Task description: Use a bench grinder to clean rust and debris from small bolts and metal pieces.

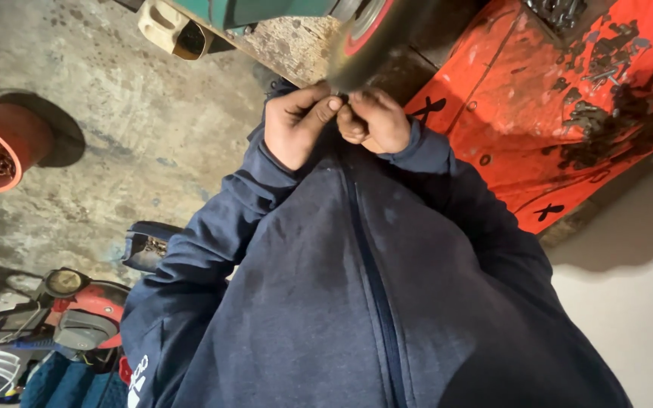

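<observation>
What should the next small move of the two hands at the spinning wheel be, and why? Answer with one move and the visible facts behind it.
Probably keep the pinch and ease the small dark piece lightly against the blurred wheel. The left hand and right hand meet just under the wheel's rim, fingertips together on the piece. What the piece is cannot be told.

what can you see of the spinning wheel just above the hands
The wheel is a round brush-like disc, blurred as if turning, with a red hub and a grey-tan bristly rim. It is mounted on a green machine at the top of the view. Only its lower part shows. The left hand and right hand pinch something small and dark against its bottom edge.
</observation>
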